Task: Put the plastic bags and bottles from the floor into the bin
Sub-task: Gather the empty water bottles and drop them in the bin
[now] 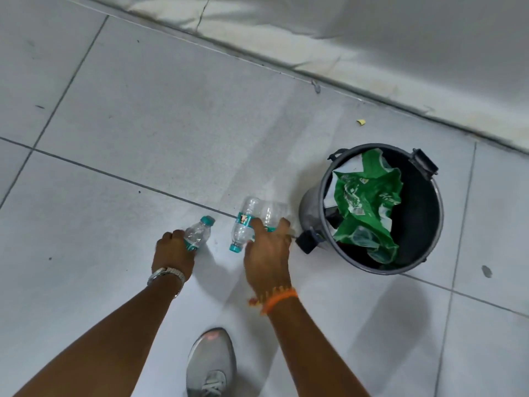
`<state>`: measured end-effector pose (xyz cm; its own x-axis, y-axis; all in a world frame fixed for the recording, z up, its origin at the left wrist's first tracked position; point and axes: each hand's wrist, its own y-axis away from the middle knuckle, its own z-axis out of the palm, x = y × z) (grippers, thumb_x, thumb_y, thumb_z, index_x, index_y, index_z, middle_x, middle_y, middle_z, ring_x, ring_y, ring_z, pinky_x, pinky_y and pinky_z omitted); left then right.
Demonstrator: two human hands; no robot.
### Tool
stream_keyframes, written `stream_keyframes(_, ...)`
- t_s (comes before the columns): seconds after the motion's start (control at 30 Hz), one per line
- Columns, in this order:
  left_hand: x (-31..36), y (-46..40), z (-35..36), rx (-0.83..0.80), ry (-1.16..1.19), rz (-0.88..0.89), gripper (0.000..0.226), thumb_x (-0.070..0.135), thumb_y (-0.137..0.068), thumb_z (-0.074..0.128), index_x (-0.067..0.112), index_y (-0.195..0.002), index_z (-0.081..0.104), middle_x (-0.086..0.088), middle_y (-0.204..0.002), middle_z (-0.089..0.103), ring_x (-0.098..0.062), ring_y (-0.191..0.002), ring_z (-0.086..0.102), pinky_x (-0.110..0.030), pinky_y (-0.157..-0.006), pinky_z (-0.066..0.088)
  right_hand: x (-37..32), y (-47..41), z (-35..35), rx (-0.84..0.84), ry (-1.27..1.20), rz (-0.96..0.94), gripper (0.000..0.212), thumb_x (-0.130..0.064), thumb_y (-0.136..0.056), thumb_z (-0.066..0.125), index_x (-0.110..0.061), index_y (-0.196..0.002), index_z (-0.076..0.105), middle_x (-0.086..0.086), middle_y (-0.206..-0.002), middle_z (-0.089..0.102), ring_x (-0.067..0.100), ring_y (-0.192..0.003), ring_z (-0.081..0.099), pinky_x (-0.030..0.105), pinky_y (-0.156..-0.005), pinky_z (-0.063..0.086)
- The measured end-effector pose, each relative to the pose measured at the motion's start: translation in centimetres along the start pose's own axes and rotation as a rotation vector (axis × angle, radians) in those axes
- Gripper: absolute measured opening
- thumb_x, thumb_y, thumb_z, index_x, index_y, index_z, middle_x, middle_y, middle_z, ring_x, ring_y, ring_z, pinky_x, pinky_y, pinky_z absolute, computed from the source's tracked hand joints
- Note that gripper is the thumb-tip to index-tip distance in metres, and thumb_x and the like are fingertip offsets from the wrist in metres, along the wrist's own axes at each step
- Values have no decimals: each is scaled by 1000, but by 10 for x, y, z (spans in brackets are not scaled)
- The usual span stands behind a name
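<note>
My left hand is wrapped around a small clear bottle with a teal cap that points away from me. My right hand grips two clear bottles together: one with a teal label, cap down and toward me, and a second one beside it on the right. A dark grey bin stands just right of my right hand. Green and white plastic bags lie crumpled inside it.
The floor is pale grey tile with dark joints. A wall skirting runs diagonally across the top right. A small yellow scrap lies near it. My grey shoe is at the bottom middle. The bin has black handle clips.
</note>
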<state>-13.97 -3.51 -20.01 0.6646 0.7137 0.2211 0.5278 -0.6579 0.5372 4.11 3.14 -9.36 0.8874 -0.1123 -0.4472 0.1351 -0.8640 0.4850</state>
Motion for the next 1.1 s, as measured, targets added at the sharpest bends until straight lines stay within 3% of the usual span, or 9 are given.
stream_keyframes(0.1,-3,7,1,8,-13,-28,49,10,-79,76,-4,-123,59,-29,-112,63,-47,-104,61,-52,-94,51,2,38,-72,336,-191,-235,44,-12,-99,54,-40,-133,53,7,-162,13,30,-140,46,42,-118,45)
stream_keyframes(0.23,2,19,-8,24,52,-134,42,13,-82,76,-8,-116,62,-32,-110,64,-50,-103,60,-51,-92,50,49,34,-164,648,-166,-31,45,-9,-97,59,-29,-132,41,15,-158,22,30,-133,51,47,-99,58)
stream_keyframes(0.33,25,32,-29,29,203,-215,36,20,-85,74,-5,-111,67,-31,-107,70,-48,-104,63,-47,-90,49,77,4,-185,512,-4,171,63,-5,-94,67,-8,-148,34,22,-161,21,35,-137,46,44,-109,50)
stream_keyframes(0.43,67,50,-60,74,397,-198,39,30,-84,77,4,-112,70,-21,-107,74,-39,-107,67,-40,-94,48,91,-12,-183,344,114,232,66,-9,-93,69,-7,-148,32,26,-157,30,43,-133,48,52,-108,46)
stream_keyframes(0.63,197,109,-119,212,747,179,37,38,-67,88,22,-99,76,20,-73,68,13,-65,64,2,-65,46,114,22,-200,551,-12,216,50,0,-87,68,-9,-132,49,17,-141,45,38,-121,53,47,-97,49)
stream_keyframes(0.73,261,130,-120,202,743,399,42,45,-62,83,23,-97,77,25,-67,64,10,-57,62,-2,-55,48,121,48,-194,680,-87,150,42,-1,-86,67,-11,-124,52,12,-132,50,31,-113,57,30,-89,46)
stream_keyframes(0.83,304,134,-108,154,567,495,42,50,-62,80,18,-90,78,8,-70,74,-4,-59,67,-22,-58,58,124,71,-173,722,-105,97,44,2,-82,67,-11,-122,53,7,-125,51,26,-110,58,25,-86,43)
stream_keyframes(0.97,296,119,-92,153,444,358,41,57,-61,81,21,-80,75,6,-75,75,-14,-68,69,-20,-55,49,120,95,-134,657,-113,13,41,3,-81,66,-15,-116,54,6,-115,56,28,-103,62,41,-82,58)
stream_keyframes(1.1,204,107,-84,228,436,92,45,72,-65,69,36,-93,71,19,-81,73,-8,-78,68,-23,-66,54,82,96,-84,396,-143,-104,31,0,-81,63,-18,-105,60,0,-105,59,25,-96,65,37,-79,57)
